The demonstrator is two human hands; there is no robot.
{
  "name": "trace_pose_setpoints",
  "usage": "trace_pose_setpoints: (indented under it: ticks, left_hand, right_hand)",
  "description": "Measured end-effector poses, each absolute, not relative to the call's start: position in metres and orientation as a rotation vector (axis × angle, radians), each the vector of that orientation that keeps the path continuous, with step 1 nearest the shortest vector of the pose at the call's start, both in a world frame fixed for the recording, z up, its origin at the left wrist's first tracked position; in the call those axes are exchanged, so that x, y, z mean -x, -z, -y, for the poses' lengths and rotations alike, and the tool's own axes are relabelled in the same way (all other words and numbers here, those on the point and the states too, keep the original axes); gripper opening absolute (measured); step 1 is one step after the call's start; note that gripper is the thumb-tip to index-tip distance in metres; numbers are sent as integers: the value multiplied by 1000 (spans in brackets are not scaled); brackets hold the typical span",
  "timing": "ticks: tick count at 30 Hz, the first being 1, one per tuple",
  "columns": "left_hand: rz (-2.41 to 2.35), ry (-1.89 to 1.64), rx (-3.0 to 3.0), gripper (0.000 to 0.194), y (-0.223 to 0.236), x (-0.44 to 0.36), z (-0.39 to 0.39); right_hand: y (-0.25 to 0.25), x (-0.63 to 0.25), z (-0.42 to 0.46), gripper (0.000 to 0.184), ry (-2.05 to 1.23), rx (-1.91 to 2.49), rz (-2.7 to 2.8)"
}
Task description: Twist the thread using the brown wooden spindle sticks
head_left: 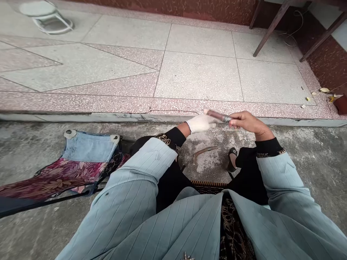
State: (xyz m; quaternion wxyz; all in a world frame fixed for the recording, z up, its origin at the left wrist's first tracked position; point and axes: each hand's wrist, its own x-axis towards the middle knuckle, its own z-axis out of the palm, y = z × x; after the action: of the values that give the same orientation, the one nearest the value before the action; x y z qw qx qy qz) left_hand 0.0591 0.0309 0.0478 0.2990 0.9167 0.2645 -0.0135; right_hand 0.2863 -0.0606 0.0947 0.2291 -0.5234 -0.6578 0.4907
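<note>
My right hand [246,122], bare, is closed on the right end of a short brown rod-like thing [217,115]. The rod has a pale left tip and a silvery, wire-like band near my fingers; motion blur hides its exact kind. My left hand [201,123] wears a white knit glove and sits just below and left of the rod, touching or very near it. Its fingers are smeared, so their grip is unclear. On the concrete below lies a bent, sickle-shaped tool [205,150] with a brownish handle.
A raised terrazzo step [197,76] runs across in front of me. To the left stands a folding chair [89,148] with denim and floral cloth. A white stool [52,21] is at the back left, a dark-legged table [271,30] at the back right. Leaves [308,99] lie at right.
</note>
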Motion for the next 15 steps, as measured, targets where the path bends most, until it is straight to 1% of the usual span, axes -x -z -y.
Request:
trace_pose_setpoints:
  ticks: [3,5,9,12,15]
  left_hand:
    - [-493,-11,-2393,32,-48,-62,-19]
    - [-376,-31,-2338,30,-50,-63,-15]
    - [-303,-29,-2301,28,-57,-64,-11]
    - [-306,6,-2328,28,-56,-64,-10]
    - [-371,37,-2425,30,-52,-62,-10]
  right_hand:
    - [-88,-294,56,29,-1190,1585,1553]
    - [-79,-293,51,27,-1120,1651,1489]
    - [-65,-288,45,26,-975,1781,1572]
    - [-64,-286,43,27,-899,1883,1646]
    - [-66,-283,41,25,-754,2013,1815]
